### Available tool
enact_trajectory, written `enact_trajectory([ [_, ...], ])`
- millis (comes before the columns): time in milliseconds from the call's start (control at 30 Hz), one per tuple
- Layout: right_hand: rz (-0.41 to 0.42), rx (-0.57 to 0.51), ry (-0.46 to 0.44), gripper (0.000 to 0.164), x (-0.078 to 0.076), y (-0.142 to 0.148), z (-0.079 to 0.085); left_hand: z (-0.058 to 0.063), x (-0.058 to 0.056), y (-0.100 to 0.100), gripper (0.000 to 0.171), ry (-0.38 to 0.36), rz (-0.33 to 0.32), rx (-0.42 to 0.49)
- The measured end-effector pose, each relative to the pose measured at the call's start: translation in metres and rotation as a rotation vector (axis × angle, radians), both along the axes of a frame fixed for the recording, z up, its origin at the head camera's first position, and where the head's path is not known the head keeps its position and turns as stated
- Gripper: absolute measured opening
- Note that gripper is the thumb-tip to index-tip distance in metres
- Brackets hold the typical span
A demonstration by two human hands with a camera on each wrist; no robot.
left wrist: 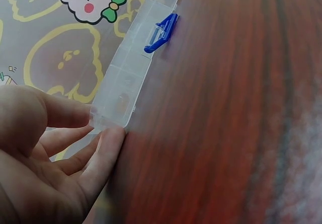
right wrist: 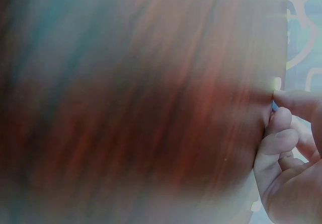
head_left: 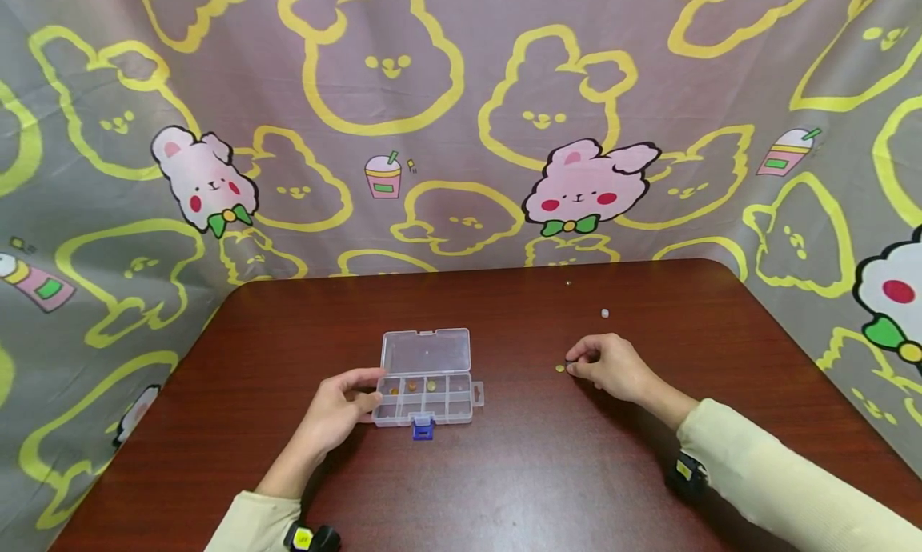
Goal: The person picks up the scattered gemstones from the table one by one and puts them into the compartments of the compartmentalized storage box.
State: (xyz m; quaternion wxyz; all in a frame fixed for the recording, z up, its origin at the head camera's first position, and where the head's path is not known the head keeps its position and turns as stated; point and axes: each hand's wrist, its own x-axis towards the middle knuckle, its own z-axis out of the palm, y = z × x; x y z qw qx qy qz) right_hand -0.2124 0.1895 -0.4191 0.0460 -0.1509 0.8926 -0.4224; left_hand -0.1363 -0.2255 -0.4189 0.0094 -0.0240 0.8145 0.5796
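Observation:
A clear plastic compartment box [head_left: 459,410] with a blue latch [head_left: 422,429] stands on the table, its lid [head_left: 426,352] folded back. Three back compartments hold small pieces: an orange one [head_left: 394,391], a brownish one [head_left: 412,386] and a yellowish one [head_left: 431,386]. My left hand [head_left: 338,408] grips the box's left end between thumb and fingers; the left wrist view shows the box wall [left wrist: 113,95] there. To the right, my right hand [head_left: 612,368] pinches a small dark piece [head_left: 570,364] at the tabletop, mostly hidden by the fingertips. Beside it lies a small yellow disc [head_left: 559,369].
Beyond the right hand lie a small white piece [head_left: 605,313] and a tiny shiny piece [head_left: 568,282] near the far edge. The brown table [head_left: 504,472] meets a patterned curtain [head_left: 446,80] behind it. A hanging tab [head_left: 479,394] juts from the box's right side.

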Motion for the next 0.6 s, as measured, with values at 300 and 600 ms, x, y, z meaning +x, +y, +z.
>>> enact_trajectory([
  [300, -0.007, 0.012, 0.004, 0.006, 0.0003, 0.0, -0.0003, -0.0006, 0.0007, -0.0004, 0.036, 0.001, -0.004, 0.01],
  [600, -0.005, 0.014, 0.01, 0.005, 0.0005, 0.0007, -0.0001, -0.0011, 0.001, -0.0001, 0.036, 0.005, -0.005, 0.012],
])
